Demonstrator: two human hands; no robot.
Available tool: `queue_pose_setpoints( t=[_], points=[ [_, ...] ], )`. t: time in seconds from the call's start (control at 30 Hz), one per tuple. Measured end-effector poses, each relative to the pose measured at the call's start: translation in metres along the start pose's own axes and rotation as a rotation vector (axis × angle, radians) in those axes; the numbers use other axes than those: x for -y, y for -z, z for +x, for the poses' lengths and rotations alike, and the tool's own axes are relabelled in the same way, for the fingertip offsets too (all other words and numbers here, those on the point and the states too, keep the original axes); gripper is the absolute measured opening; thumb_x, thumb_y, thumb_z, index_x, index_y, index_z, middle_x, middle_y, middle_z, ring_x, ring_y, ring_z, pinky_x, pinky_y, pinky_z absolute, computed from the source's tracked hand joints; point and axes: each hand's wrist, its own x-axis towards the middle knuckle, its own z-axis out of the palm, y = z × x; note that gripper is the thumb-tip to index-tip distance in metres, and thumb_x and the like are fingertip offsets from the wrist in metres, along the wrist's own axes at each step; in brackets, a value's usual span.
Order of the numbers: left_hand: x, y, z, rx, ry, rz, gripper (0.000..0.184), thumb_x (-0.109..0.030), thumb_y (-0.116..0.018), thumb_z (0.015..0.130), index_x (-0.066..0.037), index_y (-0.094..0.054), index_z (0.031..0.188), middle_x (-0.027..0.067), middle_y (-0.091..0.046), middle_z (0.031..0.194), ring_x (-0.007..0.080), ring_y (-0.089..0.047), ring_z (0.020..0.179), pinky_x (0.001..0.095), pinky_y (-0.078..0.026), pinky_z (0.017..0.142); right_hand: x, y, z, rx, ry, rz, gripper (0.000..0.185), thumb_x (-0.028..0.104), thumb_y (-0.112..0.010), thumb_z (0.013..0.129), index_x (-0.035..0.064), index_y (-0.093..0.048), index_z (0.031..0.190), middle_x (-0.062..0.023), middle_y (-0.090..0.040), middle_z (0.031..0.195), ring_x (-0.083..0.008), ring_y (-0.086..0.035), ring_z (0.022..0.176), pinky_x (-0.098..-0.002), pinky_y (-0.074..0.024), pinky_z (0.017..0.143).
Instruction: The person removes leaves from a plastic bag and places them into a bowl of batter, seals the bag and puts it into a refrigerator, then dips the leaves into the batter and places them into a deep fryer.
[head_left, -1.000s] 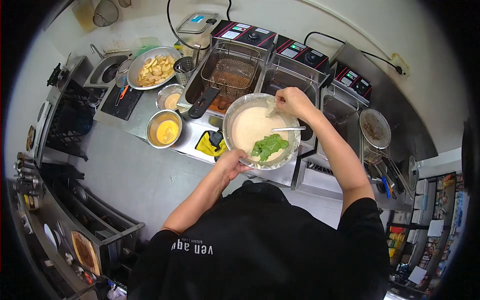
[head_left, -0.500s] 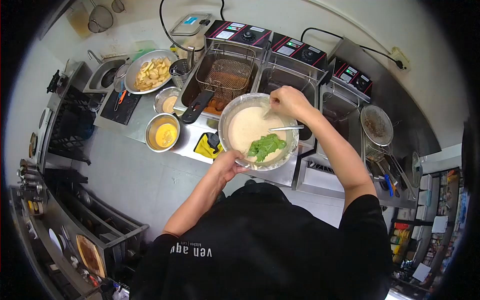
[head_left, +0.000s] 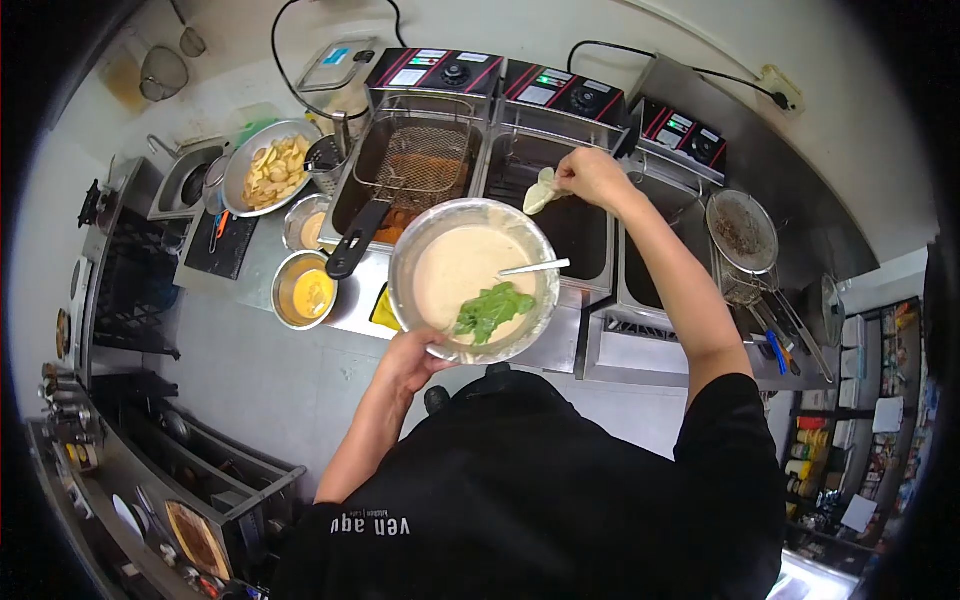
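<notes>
My left hand grips the lower left rim of a steel mixing bowl. Pale, creamy batter fills much of it, and green leaves lie at the near side. A spoon rests in the batter with its handle over the right rim. My right hand pinches a batter-coated leaf above the middle fryer, just beyond the bowl's upper right edge. The fingertips are closed on the leaf's end.
A fryer basket with a black handle sits in the left fryer. Leftward are a bowl of yellow liquid, a bowl of cut potatoes and a black mat. A strainer is at the right.
My right hand has moved out of the bowl, lifting the coated leaf over the middle fryer. The bowl in my left hand has shifted left and nearer to me.
</notes>
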Motion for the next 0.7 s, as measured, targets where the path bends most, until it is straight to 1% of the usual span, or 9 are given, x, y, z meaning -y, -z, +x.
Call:
queue_pose_setpoints(
  t=[0.13, 0.2, 0.23, 0.27, 0.37, 0.53, 0.6, 0.63, 0.7],
  points=[
    [0.0, 0.005, -0.001, -0.037, -0.002, 0.038, 0.035, 0.001, -0.049, 0.079, 0.014, -0.044, 0.111, 0.0229, -0.055, 0.107, 0.0324, -0.063, 0.091, 0.0425, -0.059, 0.075, -0.025, -0.052, 0.005, 0.043, -0.096, -0.11, 0.015, 0.019, -0.067, 0.071, 0.0076, -0.07, 0.08, -0.0169, -0.067, 0.082, -0.0323, -0.065, 0.082, -0.0411, -0.0518, 0.072],
    [-0.003, 0.0, -0.005, -0.091, 0.024, 0.0, 0.034, 0.001, -0.049, 0.079, 0.013, -0.045, 0.111, 0.0228, -0.056, 0.106, 0.0325, -0.063, 0.091, 0.0424, -0.059, 0.075, -0.033, -0.074, 0.007, 0.111, -0.092, -0.111, 0.016, 0.016, -0.064, 0.073, 0.0027, -0.069, 0.081, -0.0196, -0.066, 0.086, -0.0338, -0.064, 0.086, -0.0415, -0.0522, 0.074],
    [-0.006, -0.004, -0.008, -0.111, 0.017, -0.001, 0.04, 0.002, -0.047, 0.079, 0.018, -0.041, 0.114, 0.0254, -0.056, 0.107, 0.0357, -0.063, 0.09, 0.0427, -0.06, 0.07, -0.039, -0.091, 0.014, 0.131, -0.143, -0.126, 0.017, 0.015, -0.064, 0.073, 0.0015, -0.069, 0.082, -0.0199, -0.066, 0.087, -0.0339, -0.064, 0.087, -0.0417, -0.0523, 0.075],
    [-0.006, -0.006, -0.007, -0.119, 0.033, 0.011, 0.04, 0.002, -0.047, 0.079, 0.018, -0.041, 0.114, 0.0254, -0.056, 0.107, 0.0357, -0.063, 0.09, 0.0427, -0.06, 0.07, -0.048, -0.111, 0.018, 0.157, -0.201, -0.132, 0.018, 0.015, -0.064, 0.073, 0.0004, -0.068, 0.083, -0.0203, -0.066, 0.088, -0.034, -0.064, 0.087, -0.0419, -0.0524, 0.075],
    [-0.007, -0.007, -0.009, -0.111, 0.044, 0.005, 0.04, 0.002, -0.047, 0.079, 0.018, -0.041, 0.115, 0.0258, -0.055, 0.107, 0.0358, -0.063, 0.091, 0.0427, -0.06, 0.071, -0.07, -0.135, 0.027, 0.151, -0.193, -0.16, 0.019, 0.013, -0.064, 0.073, -0.0015, -0.067, 0.085, -0.021, -0.066, 0.09, -0.0337, -0.064, 0.089, -0.0418, -0.0524, 0.077],
    [-0.003, -0.006, -0.005, -0.136, 0.01, -0.018, 0.037, 0.003, -0.046, 0.079, 0.017, -0.041, 0.113, 0.0257, -0.055, 0.108, 0.0355, -0.063, 0.092, 0.0414, -0.06, 0.07, -0.03, -0.046, 0.005, 0.07, -0.259, -0.234, 0.021, 0.017, -0.067, 0.074, 0.0001, -0.067, 0.087, -0.0199, -0.066, 0.092, -0.0334, -0.064, 0.089, -0.0417, -0.0521, 0.076],
    [-0.001, -0.006, -0.002, -0.123, 0.038, -0.052, 0.037, 0.004, -0.045, 0.08, 0.016, -0.041, 0.114, 0.0246, -0.054, 0.11, 0.0345, -0.062, 0.094, 0.0415, -0.059, 0.071, -0.017, -0.021, -0.007, -0.02, -0.165, -0.148, 0.02, 0.021, -0.07, 0.072, 0.0039, -0.069, 0.083, -0.0169, -0.067, 0.087, -0.0319, -0.065, 0.085, -0.0418, -0.0514, 0.074],
    [-0.002, -0.01, -0.004, -0.104, 0.028, -0.037, 0.038, 0.004, -0.045, 0.08, 0.014, -0.04, 0.116, 0.0235, -0.053, 0.111, 0.0332, -0.062, 0.094, 0.0419, -0.059, 0.072, 0.001, -0.008, -0.015, -0.009, -0.149, -0.143, 0.02, 0.021, -0.07, 0.072, 0.0039, -0.069, 0.083, -0.0169, -0.067, 0.087, -0.0319, -0.065, 0.085, -0.0418, -0.0514, 0.074],
    [-0.004, -0.018, -0.007, -0.103, 0.036, -0.055, 0.039, 0.004, -0.045, 0.08, 0.014, -0.039, 0.117, 0.0232, -0.053, 0.111, 0.0327, -0.062, 0.094, 0.0419, -0.059, 0.072, 0.039, 0.015, -0.043, 0.066, -0.015, 0.077, 0.016, 0.022, -0.07, 0.071, 0.0077, -0.071, 0.08, -0.0153, -0.067, 0.081, -0.0308, -0.065, 0.081, -0.0414, -0.0507, 0.072]
  ],
)
